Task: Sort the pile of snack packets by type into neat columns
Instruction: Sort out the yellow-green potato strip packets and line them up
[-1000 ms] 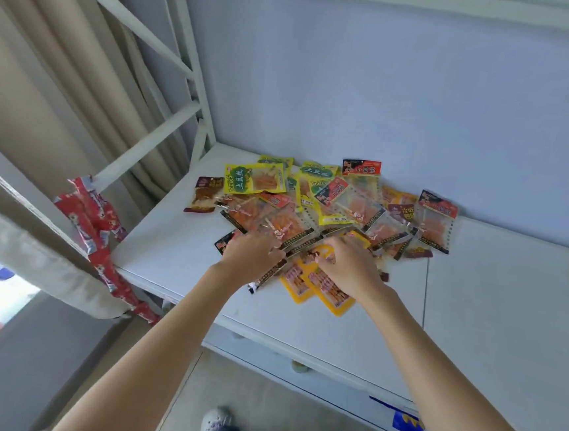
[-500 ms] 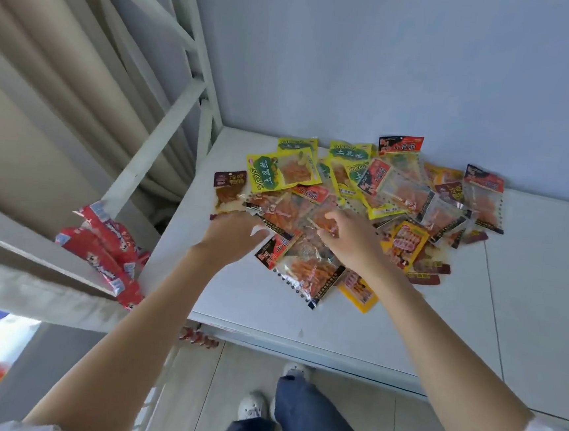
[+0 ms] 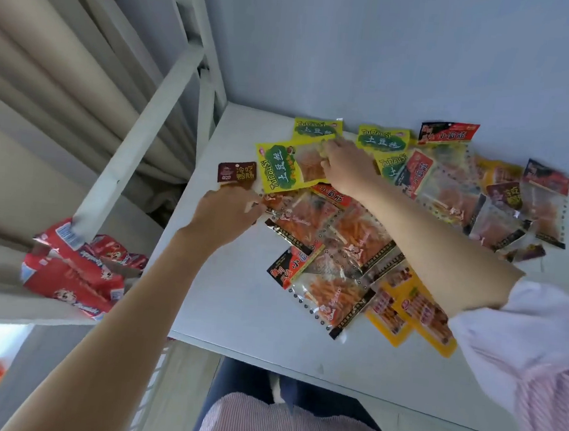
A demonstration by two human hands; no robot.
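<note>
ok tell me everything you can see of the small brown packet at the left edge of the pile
The small brown packet is a glossy dark-brown sachet with pale characters and a small round logo. It lies flat on the white table, tilted slightly, beside a yellow-green packet. Its lower part is hidden behind the left hand; whether the fingers touch it cannot be told.

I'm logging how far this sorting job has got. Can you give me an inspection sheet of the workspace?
Surface: white table, bare along its near edge.
Job's things: snack packets in an overlapping pile, no columns yet; brown packet at its left edge.
Clutter: red wrappers on the frame, off the table.
Hands: left hand at the pile's left edge; right hand on a yellow-green packet.
Cables: nothing seen.
Surroundings: blue wall, white frame, curtain.
</note>
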